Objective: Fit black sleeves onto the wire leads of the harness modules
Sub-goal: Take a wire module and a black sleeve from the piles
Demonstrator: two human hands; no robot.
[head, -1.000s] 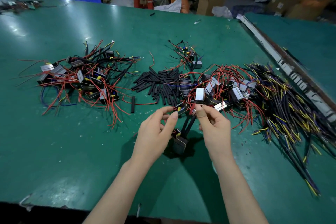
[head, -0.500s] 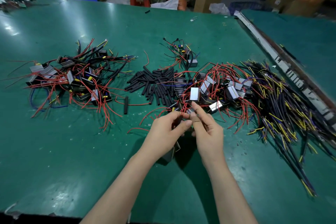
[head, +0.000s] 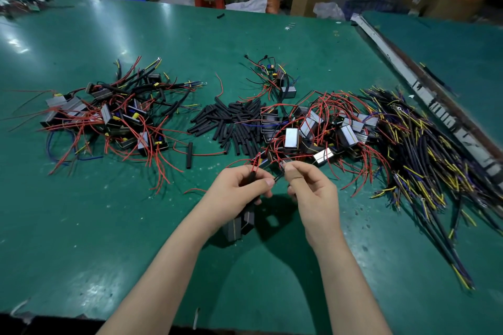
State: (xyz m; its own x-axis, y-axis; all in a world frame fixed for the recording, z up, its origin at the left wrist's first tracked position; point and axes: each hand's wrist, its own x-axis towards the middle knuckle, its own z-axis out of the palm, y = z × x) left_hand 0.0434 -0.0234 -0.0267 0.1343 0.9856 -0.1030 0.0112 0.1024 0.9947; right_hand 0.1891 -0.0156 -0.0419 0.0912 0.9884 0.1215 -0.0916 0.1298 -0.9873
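Left hand (head: pixel 239 190) curled around a black sleeve (head: pixel 252 175) and a bunch of red leads (head: pixel 251 163), thumb pressed across them, tips poking up past the fist. Right hand (head: pixel 313 193) just beside it, thumb and forefinger pinching a thin dark lead or sleeve end (head: pixel 279 177) that runs toward the left thumb; exactly which cannot be told. Hanging below the left palm, a small black harness module (head: pixel 238 226) with a pale stripe, close over the green table (head: pixel 109 226). Beyond the knuckles, a loose heap of spare black sleeves (head: pixel 231 122) at centre. To the right of that, a tangle of unsleeved modules (head: pixel 313 130) with red wires, then a spread of dark and yellow cables (head: pixel 424 149) further right. To the left, well apart, a separate pile of modules (head: pixel 109 117), several leads there already in black tubing. Probably mid-threading: sleeve held steady, lead being fed or aligned at its mouth. Next move likely calls for keeping the wire tips bunched and straight, then sliding the sleeve down toward the module body without snagging a stray strand.
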